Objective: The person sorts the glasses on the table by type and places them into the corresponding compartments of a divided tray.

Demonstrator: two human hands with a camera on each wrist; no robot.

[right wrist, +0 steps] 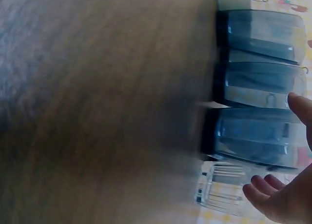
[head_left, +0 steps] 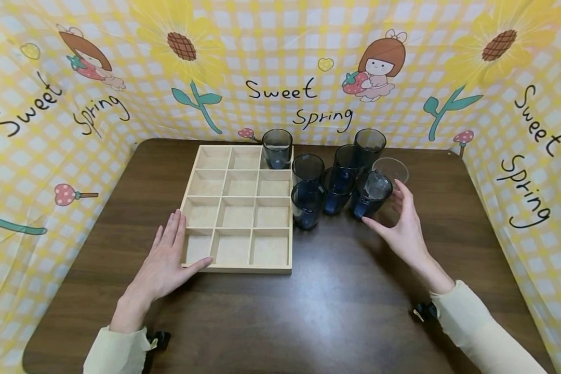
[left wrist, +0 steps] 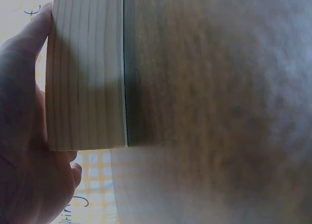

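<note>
A pale wooden box (head_left: 291,248) divided into compartments lies on the table. My left hand (head_left: 161,262) rests against its left side near the front corner, fingers straight, thumb over the front rim. One blue-tinted glass (head_left: 277,150) stands in the back right compartment. Several more blue glasses (head_left: 307,208) cluster right of the box. My right hand (head_left: 404,228) is spread beside the front right blue glass (head_left: 373,195), thumb near its base in the head view and fingers on its far right side. In the right wrist view that glass (right wrist: 256,138) lies between thumb and fingers. A clear ribbed glass (right wrist: 224,187) stands behind it.
The dark brown wooden table (head_left: 327,322) has rounded corners. A yellow checked cloth (head_left: 280,62) with printed flowers and figures hangs behind it and along both sides. Each sleeve cuff has a small black device near the wrist.
</note>
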